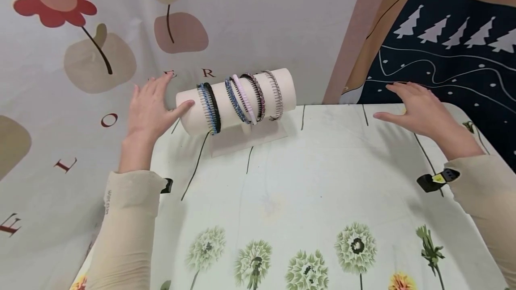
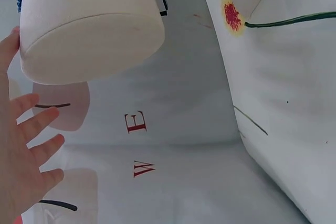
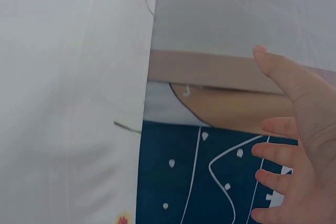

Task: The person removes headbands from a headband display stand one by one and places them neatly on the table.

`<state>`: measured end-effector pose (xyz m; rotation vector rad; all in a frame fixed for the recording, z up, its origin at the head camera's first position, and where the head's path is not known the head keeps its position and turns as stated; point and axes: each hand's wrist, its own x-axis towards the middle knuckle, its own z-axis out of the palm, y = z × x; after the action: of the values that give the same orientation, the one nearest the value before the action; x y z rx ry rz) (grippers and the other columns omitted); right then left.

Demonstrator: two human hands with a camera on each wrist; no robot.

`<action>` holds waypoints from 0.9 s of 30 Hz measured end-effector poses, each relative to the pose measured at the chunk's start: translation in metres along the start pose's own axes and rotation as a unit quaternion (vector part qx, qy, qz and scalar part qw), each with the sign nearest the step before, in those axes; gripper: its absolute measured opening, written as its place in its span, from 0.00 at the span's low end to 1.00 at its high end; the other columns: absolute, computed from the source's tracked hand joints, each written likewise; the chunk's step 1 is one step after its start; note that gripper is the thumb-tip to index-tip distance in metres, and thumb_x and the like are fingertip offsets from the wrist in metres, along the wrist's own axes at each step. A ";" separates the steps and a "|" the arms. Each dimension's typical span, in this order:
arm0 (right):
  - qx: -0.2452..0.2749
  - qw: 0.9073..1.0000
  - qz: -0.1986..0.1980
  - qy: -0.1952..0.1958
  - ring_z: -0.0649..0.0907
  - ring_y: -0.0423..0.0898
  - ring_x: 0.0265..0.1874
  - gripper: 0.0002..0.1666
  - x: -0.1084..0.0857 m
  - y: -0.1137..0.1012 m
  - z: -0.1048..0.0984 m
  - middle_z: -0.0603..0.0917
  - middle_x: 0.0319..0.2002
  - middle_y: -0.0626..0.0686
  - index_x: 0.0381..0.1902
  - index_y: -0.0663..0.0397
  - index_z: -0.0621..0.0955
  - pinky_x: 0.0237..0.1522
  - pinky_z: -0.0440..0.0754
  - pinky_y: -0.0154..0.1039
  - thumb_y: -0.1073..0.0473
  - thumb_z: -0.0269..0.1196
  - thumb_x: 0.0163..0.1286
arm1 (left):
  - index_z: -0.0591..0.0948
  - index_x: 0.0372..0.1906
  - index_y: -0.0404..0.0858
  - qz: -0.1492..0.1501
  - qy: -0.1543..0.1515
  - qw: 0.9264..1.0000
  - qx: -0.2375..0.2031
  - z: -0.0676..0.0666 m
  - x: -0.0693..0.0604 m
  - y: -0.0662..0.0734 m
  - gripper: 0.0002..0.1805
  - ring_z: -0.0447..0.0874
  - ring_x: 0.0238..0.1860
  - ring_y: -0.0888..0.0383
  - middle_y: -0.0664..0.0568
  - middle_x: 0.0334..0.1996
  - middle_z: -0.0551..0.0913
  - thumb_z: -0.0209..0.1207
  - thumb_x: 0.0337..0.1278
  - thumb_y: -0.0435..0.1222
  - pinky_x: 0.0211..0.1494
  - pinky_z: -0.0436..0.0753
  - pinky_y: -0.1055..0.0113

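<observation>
A cream padded roll stand (image 1: 287, 88) lies sideways on a flat base (image 1: 258, 140) at the back of the table. Several toothed headbands circle it: a blue one (image 1: 207, 108) beside a black one (image 1: 215, 108) at the left, another blue one and a lilac one (image 1: 245, 97) in the middle, and a grey-pink one (image 1: 277, 95) at the right. My left hand (image 1: 147, 111) is at the roll's left end, fingers spread, thumb at its edge; in the left wrist view I cannot tell how firmly it touches. My right hand (image 1: 421, 108) hovers over the table's right side, fingers extended, holding nothing.
The table (image 1: 322, 169) wears a pale cloth printed with dandelions and stems. Behind and left hangs a light printed sheet (image 1: 282, 12); a dark blue tree-patterned cloth (image 1: 439, 66) hangs at the right. A black strap device (image 1: 437, 180) sits at my right wrist.
</observation>
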<state>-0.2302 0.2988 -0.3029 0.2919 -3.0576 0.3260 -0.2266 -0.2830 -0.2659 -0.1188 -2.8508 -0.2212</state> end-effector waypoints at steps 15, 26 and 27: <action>0.039 0.999 -0.019 -0.017 0.54 0.70 0.76 0.58 0.002 -0.031 0.009 0.61 0.74 0.71 0.76 0.60 0.59 0.68 0.57 0.75 0.30 0.64 0.62 | 0.52 0.80 0.53 -0.055 -0.022 0.994 -0.096 0.004 -0.008 0.005 0.47 0.63 0.74 0.40 0.46 0.77 0.63 0.50 0.62 0.68 0.70 0.65 0.35; 0.064 0.996 -0.032 -0.044 0.56 0.70 0.75 0.57 0.004 -0.056 0.019 0.61 0.74 0.71 0.75 0.58 0.61 0.68 0.60 0.73 0.31 0.67 0.60 | 0.63 0.76 0.44 -0.074 -0.027 0.985 -0.156 0.007 -0.011 0.007 0.46 0.72 0.69 0.40 0.41 0.71 0.71 0.51 0.61 0.68 0.69 0.68 0.39; 0.067 0.996 -0.033 -0.045 0.57 0.69 0.75 0.56 0.004 -0.058 0.020 0.61 0.74 0.70 0.75 0.57 0.62 0.68 0.60 0.73 0.31 0.67 0.60 | 0.64 0.75 0.43 -0.074 -0.028 0.984 -0.159 0.007 -0.012 0.008 0.46 0.72 0.69 0.40 0.40 0.70 0.72 0.51 0.61 0.68 0.69 0.69 0.40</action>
<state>-0.2231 0.2380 -0.3101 0.4250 -3.1111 0.5294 -0.2168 -0.2749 -0.2752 0.0248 -2.8580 -0.7158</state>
